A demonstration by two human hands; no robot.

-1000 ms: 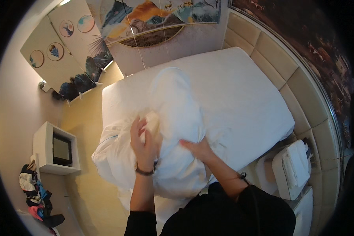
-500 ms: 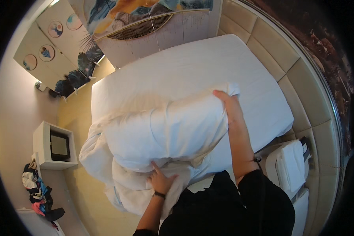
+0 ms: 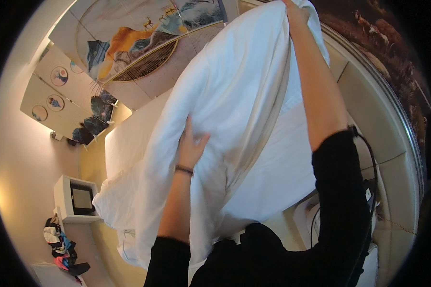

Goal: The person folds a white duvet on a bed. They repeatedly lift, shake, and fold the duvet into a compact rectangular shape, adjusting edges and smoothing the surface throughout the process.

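Note:
A large white duvet (image 3: pixel 220 91) hangs in long folds from my raised right hand (image 3: pixel 297 15), which is closed round its upper edge at the top of the view. Lower down, my left hand (image 3: pixel 191 149) rests against the duvet's side, thumb and fingers apart. Under and behind the duvet lies the bed with a smooth white sheet (image 3: pixel 285 155). The duvet's lower part spreads over the near left side of the bed and hides much of it.
A padded beige headboard (image 3: pixel 376 129) runs along the right. Wall cabinets with painted doors (image 3: pixel 139 48) stand at the far side. At left are a white box-shaped unit (image 3: pixel 76 200) and hanging clothes (image 3: pixel 62 244). A thin dark cable (image 3: pixel 374 167) hangs beside my right arm.
My right hand has lifted the duvet's edge high and away, so the rolled bundle now hangs stretched out. My left hand has moved up along it.

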